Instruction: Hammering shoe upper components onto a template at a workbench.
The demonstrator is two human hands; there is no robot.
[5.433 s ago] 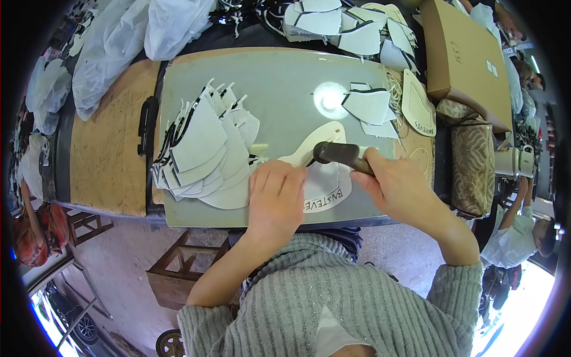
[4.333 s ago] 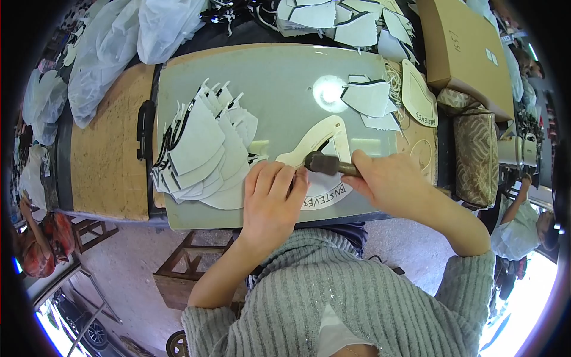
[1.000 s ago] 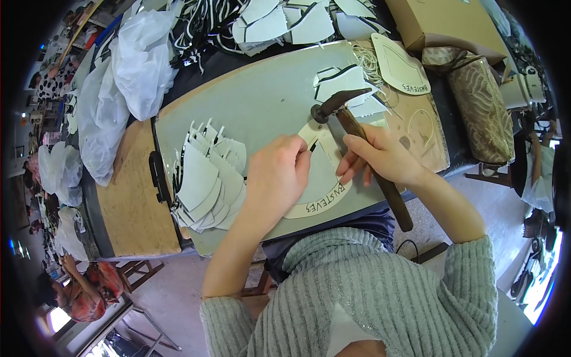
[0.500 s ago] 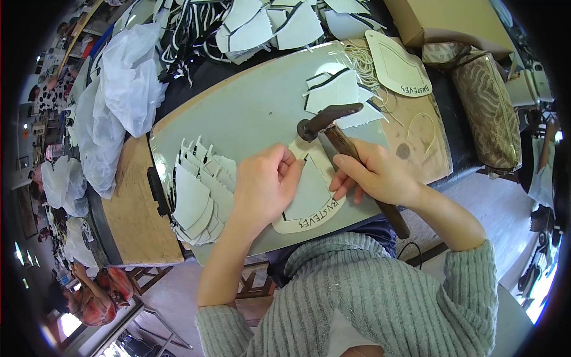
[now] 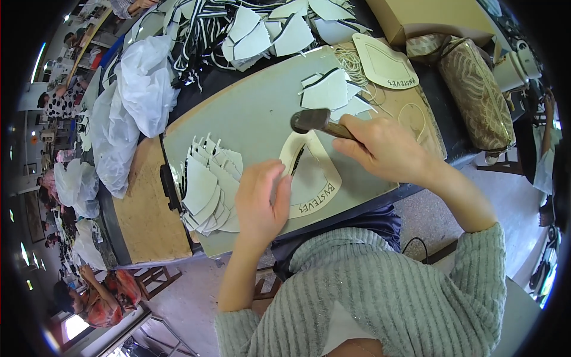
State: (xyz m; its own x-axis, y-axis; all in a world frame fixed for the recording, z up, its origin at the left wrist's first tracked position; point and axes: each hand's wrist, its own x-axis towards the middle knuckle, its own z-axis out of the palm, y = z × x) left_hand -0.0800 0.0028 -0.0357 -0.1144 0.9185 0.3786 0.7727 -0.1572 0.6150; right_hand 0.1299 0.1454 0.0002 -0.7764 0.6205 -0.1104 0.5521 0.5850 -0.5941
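Note:
My right hand (image 5: pixel 383 149) is wrapped around the wooden handle of a hammer (image 5: pixel 310 121), whose dark metal head hangs over the board just beyond the tip of a cream template frame (image 5: pixel 327 181). The frame has a cut-out middle and dark lettering along its curved near edge. Inside the cut-out, a strip of dark trim shows along the left side. My left hand (image 5: pixel 262 199) is at the frame's left edge, thumb and fingers apart, with nothing visible in it. Whether it presses on the frame cannot be told.
A stack of pale trimmed pieces (image 5: pixel 202 184) lies left on the grey board (image 5: pixel 250 122). More pieces (image 5: pixel 330 89), cord (image 5: pixel 351 62) and a second template (image 5: pixel 386 62) lie beyond. A patterned pouch (image 5: pixel 476 92), carton (image 5: pixel 428 21) and plastic bags (image 5: pixel 143 89) stand around; a seated person (image 5: pixel 107 297) is lower left.
My left hand has drawn back from the cut-out to the frame's left edge and loosened its pinch. My right hand has left the frame and regripped the hammer, its head turned.

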